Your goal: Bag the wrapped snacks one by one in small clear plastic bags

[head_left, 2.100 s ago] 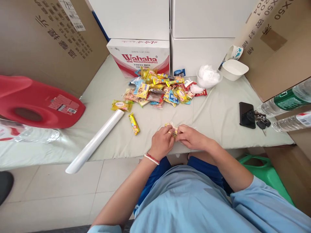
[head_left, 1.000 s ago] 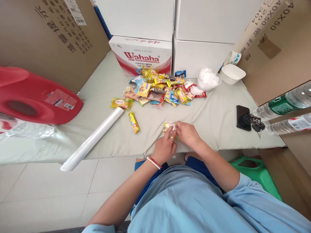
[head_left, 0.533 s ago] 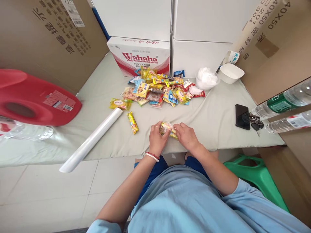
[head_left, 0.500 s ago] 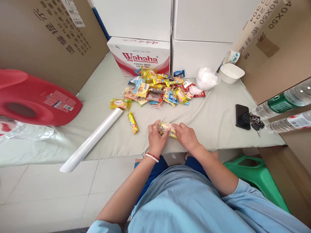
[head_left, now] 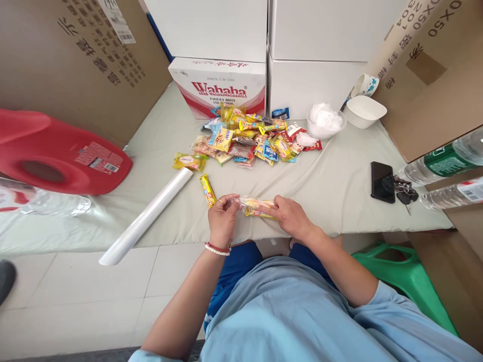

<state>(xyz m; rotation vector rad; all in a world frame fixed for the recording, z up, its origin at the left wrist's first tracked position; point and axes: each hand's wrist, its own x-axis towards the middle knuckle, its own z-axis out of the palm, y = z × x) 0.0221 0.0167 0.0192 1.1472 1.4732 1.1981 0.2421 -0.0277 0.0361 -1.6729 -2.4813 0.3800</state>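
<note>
**A:** What does the head view show at the centre of the frame?

**B:** Two bare hands meet just below centre, over the near edge of a pale green table cover (head_left: 332, 186). The left hand (head_left: 222, 221) pinches one end of clear film between thumb and fingertips. The right hand (head_left: 289, 216) closes on the other end of a yellow snack packet (head_left: 256, 207) lying inside that film. The hands sit apart, which keeps the film stretched along the packet.

**A:** What lies around them?

**B:** A roll of clear film (head_left: 147, 217) lies diagonally at centre left, near the left hand. One yellow snack bar (head_left: 207, 190) rests between roll and hands. A heap of mixed snack packets (head_left: 249, 138) sits above, in front of a Wahaha box (head_left: 219, 85). At the right edge lie a black phone (head_left: 382, 181) with keys, and water bottles (head_left: 445, 161).
</note>
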